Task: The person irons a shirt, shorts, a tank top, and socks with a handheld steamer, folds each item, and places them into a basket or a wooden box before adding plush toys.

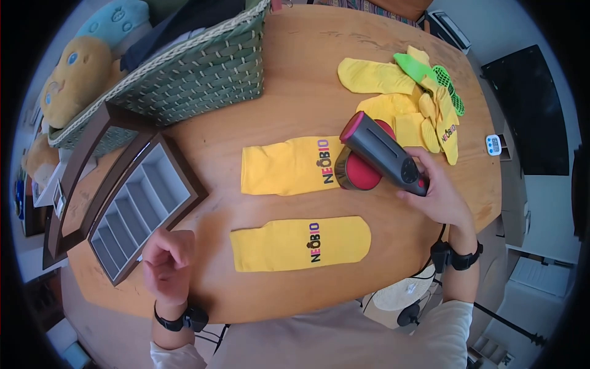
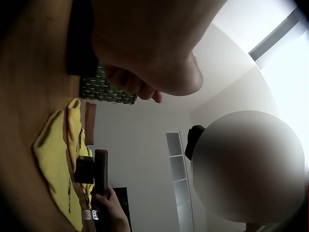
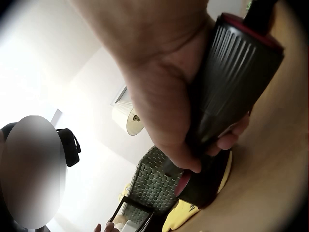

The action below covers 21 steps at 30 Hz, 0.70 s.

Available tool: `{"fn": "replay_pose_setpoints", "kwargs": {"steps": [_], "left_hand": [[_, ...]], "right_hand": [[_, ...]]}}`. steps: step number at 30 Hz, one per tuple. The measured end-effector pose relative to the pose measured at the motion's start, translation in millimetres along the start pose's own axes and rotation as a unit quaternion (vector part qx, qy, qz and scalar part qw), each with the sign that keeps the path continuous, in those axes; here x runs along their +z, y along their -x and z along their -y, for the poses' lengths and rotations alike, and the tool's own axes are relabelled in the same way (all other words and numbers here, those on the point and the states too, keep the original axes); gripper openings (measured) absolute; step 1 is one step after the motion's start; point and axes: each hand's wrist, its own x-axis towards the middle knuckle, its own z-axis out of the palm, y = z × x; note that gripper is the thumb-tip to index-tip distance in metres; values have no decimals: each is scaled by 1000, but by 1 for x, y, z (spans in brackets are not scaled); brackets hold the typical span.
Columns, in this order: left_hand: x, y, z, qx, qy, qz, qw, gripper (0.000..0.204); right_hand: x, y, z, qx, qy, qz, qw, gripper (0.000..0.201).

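My right hand (image 1: 442,194) grips the handle of a dark grey handheld appliance (image 1: 384,154) with red ends. Its wide round head overlaps the toe end of a flat yellow sock (image 1: 279,166) printed NEOBIO. The right wrist view shows the thumb and fingers wrapped around the ribbed handle (image 3: 231,72). A second NEOBIO sock (image 1: 276,246) lies flat closer to my body. My left hand (image 1: 169,261) hovers beside the brown compartment box (image 1: 196,184), its fingers loosely curled and holding nothing.
A heap of yellow socks (image 1: 402,117) with bright green pieces (image 1: 418,67) lies at the far right. At the upper left stands a green woven basket (image 1: 209,80) near plush toys (image 1: 74,74). The box's lid (image 1: 80,178) is raised. A small white timer (image 1: 493,145) shows at right.
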Motion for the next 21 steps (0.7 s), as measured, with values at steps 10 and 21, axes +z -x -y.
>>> {"fn": "replay_pose_setpoints", "kwargs": {"steps": [10,21], "left_hand": [[-5,-4,-5,-1,33,-25,999,50],[-14,-12,-2,42,48,-7,998,47]], "right_hand": [[50,-32,56,-64,34,125,990,61],[112,-52,71,-161,-169,84,969,72]]}}
